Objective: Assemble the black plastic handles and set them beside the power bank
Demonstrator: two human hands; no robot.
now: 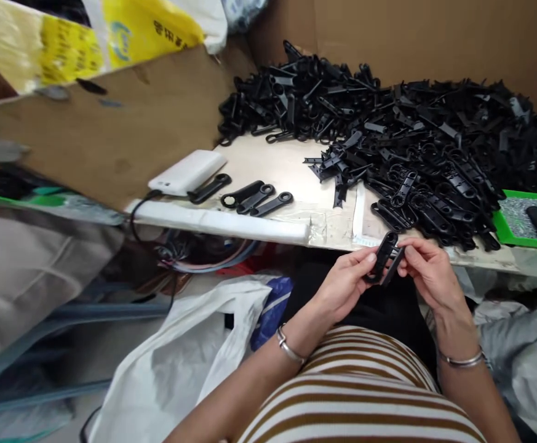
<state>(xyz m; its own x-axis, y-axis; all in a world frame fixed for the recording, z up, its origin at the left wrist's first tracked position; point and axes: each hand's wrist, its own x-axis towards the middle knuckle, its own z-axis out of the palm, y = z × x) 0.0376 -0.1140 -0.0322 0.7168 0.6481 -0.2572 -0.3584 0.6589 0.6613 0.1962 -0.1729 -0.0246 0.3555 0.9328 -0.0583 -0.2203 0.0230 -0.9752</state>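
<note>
Just off the table's front edge, my left hand [349, 280] grips a black plastic handle piece [382, 253] with a ring at one end. Pinched between the fingers of my right hand [429, 271] is a flat black cover piece [393, 267], held at an angle right beside the first one. I cannot tell whether the two pieces touch. Beyond my hands lies a heap of similar black pieces [434, 203]. To the left, several black handles [272, 203] rest in a loose row on the table.
A white power bank [187, 172] with a black cable lies at the left. At the right stands a green tray [508, 227] of small shiny parts, with one black handle on top. Cardboard walls [157, 117] border the table [250, 160]. A white plastic bag [167, 369] hangs below.
</note>
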